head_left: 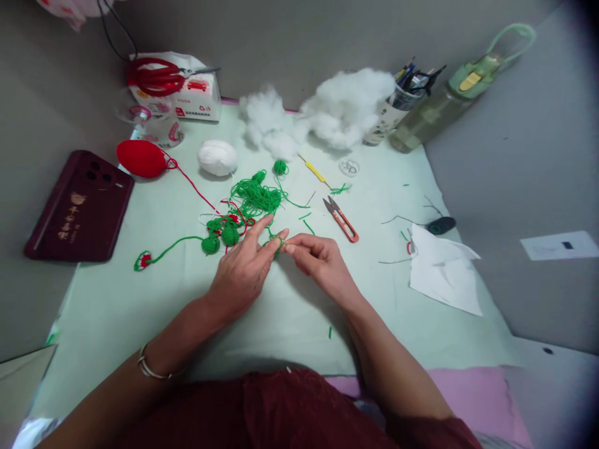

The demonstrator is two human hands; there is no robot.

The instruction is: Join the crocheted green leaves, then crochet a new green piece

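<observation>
Left hand (241, 271) and right hand (318, 259) both pinch small green yarn piece (276, 242) mid-table; orange thread snips (341, 219) near right; bare pale green table cover (290, 318) toward near edge.

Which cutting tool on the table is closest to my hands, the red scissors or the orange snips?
The orange snips, lying just beyond the right hand. The red scissors sit far back on a box.

bare cloth (140, 312) near, yarn tangle (255, 198) ahead

Green-clothed table (140, 312), yarn (256, 196), snips (341, 219)
</observation>
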